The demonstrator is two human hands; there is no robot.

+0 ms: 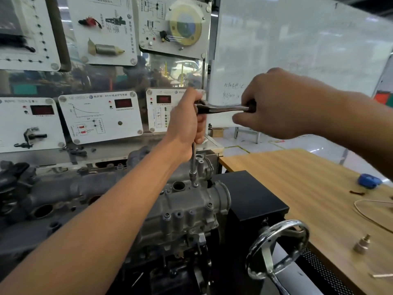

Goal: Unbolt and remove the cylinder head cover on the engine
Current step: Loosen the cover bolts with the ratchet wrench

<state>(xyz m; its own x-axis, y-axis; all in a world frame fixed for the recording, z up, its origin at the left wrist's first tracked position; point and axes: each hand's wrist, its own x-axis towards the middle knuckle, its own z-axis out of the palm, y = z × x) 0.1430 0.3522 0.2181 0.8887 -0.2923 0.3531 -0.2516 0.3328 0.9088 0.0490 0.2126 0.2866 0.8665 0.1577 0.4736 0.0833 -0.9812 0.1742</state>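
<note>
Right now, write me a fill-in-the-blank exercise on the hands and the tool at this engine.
1. The right hand grips the ratchet by its ____.
2. Below the left hand, the extension bar reaches ____ to the engine.
3. The blue object lies on the ____ table.
4. The handwheel is touched by ____ hand.
Missing words: handle; down; wooden; neither.

Labels on the display panels (pixel 100 118) and handwriting on the whiteboard (pixel 297 50) are unreadably blurred.
</note>
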